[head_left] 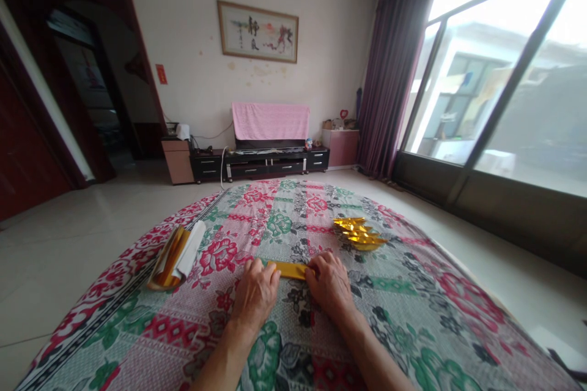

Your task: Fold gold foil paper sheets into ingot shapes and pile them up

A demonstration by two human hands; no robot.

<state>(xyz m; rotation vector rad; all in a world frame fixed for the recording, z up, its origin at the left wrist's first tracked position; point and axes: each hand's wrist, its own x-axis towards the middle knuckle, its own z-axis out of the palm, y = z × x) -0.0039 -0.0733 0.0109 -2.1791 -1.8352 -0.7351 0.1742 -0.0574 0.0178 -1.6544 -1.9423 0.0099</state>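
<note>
A folded strip of gold foil paper (290, 270) lies flat on the patterned cloth, stretched between my two hands. My left hand (257, 290) has its fingers curled over the strip's left end, thumb pressed along it. At the other end my right hand (329, 281) grips the strip with bent fingers and thumb. Beyond the right hand sits a row of folded gold paper ingots (360, 234), nested against one another. Off to the left is a loose roll of gold and white paper sheets (177, 256).
A floral cloth (275, 226) in pink, green and grey covers the round-edged table. Past it, a low black cabinet (266, 167) carries a screen draped with a pink towel (270, 120). A purple curtain (389, 73) hangs beside the large window (486, 73) at right.
</note>
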